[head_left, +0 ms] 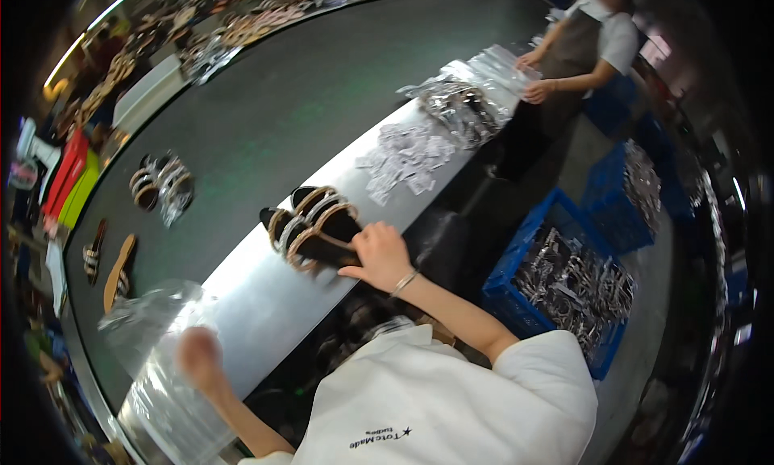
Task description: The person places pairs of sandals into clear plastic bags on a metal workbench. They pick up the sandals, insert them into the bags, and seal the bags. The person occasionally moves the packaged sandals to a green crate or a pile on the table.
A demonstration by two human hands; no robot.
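My right hand (380,254) is closed on the near end of a pair of dark-soled sandals (313,230) with braided tan and silvery straps. The sandals rest on the shiny metal ledge (266,300) in front of me. To the left, my left hand (199,358) is smeared by motion, so its fingers cannot be made out. It is over a stack of clear plastic bags (165,408) at the ledge's left end. A loose, crumpled clear bag (145,324) spreads out just beyond that hand.
Beyond the ledge runs a dark green belt (306,102), carrying a bagged sandal pair (164,183) and single sandals (121,271). White paper slips (407,155) lie rightward, near bagged sandals (463,106). A co-worker (584,46) handles bags. Blue crates (516,280) hold packed sandals.
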